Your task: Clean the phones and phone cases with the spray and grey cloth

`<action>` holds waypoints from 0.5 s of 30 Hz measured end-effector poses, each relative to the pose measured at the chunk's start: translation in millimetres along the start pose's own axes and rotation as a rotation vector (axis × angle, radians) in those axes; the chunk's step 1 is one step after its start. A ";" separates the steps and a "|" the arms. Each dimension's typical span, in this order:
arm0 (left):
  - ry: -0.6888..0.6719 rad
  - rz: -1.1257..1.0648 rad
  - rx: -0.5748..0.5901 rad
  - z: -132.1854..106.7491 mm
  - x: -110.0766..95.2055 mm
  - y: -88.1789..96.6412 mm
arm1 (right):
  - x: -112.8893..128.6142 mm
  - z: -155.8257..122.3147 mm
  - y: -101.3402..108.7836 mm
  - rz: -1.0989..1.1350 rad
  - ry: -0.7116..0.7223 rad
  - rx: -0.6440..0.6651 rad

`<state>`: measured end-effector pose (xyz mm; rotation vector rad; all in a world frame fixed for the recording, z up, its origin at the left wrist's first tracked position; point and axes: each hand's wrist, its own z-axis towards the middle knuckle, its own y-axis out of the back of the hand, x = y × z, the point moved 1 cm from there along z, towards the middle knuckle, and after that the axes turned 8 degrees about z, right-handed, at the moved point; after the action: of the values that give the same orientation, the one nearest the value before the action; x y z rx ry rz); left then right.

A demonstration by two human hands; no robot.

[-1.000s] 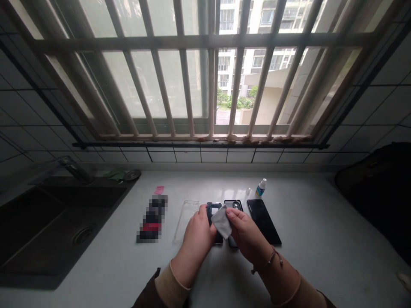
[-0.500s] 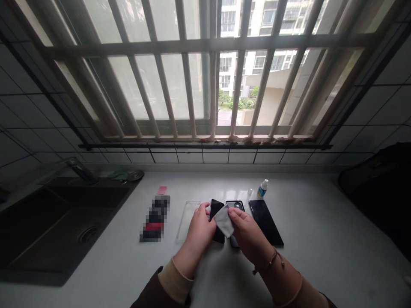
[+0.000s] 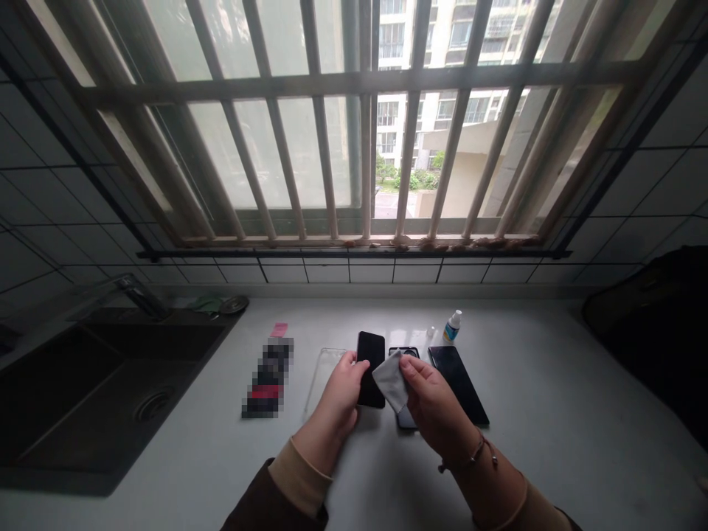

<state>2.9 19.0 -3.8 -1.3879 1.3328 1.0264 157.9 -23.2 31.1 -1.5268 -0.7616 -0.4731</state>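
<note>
White counter (image 3: 542, 383) below a barred window. Left hand (image 3: 338, 397) grips a black phone (image 3: 370, 359) by its long edges, tilted up off the counter. Right hand (image 3: 434, 407) pinches a grey cloth (image 3: 390, 379) just beside it. Phone likely stiff, glassy and slippery, so edges are the safest hold. Cloth soft, light. Second phone (image 3: 458, 374) and small bottle (image 3: 452, 325) to the right, clear case (image 3: 322, 371) to the left.

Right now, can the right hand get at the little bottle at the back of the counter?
Probably yes. The bottle stands in the open just past the flat black phone, with nothing upright between it and the right hand. That hand does pinch a grey cloth, so its fingers are not free.
</note>
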 end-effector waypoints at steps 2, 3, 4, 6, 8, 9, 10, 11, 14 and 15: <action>0.047 -0.136 0.029 -2.5 -6.0 -1.5 | 7.3 -2.5 -2.6 -0.005 0.029 -0.018; 0.088 -0.224 0.063 -4.0 -8.9 -2.6 | 10.2 -3.6 -4.0 -0.011 0.042 -0.021; 0.130 -0.316 0.111 -5.7 -11.7 -4.0 | 12.4 -4.5 -5.2 -0.018 0.051 -0.019; 0.182 -0.467 0.226 -9.4 -17.0 -6.4 | 13.8 -4.9 -6.0 -0.035 0.066 -0.011; 0.171 -0.548 0.309 -13.2 -21.6 -7.1 | 12.0 -2.7 -3.3 -0.060 0.086 -0.022; 0.166 -0.581 0.335 -15.1 -23.2 -6.8 | 10.4 -0.7 -0.4 -0.080 0.101 -0.044; 0.181 -0.607 0.359 -17.1 -24.3 -6.4 | 8.8 1.7 3.5 -0.108 0.119 -0.079; 0.213 -0.623 0.383 -19.1 -24.9 -6.1 | 7.7 4.2 8.0 -0.143 0.145 -0.125; 0.350 -0.596 0.422 -25.5 -24.9 -6.7 | 9.7 8.1 21.3 -0.343 0.261 -0.256; 0.384 -0.575 0.434 -27.8 -24.8 -7.9 | 12.3 7.5 24.1 -0.460 0.313 -0.289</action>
<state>8.3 -2.6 27.1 -1.5325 1.2122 0.0800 182.4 -13.0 21.8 -1.4864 -0.8200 -1.1795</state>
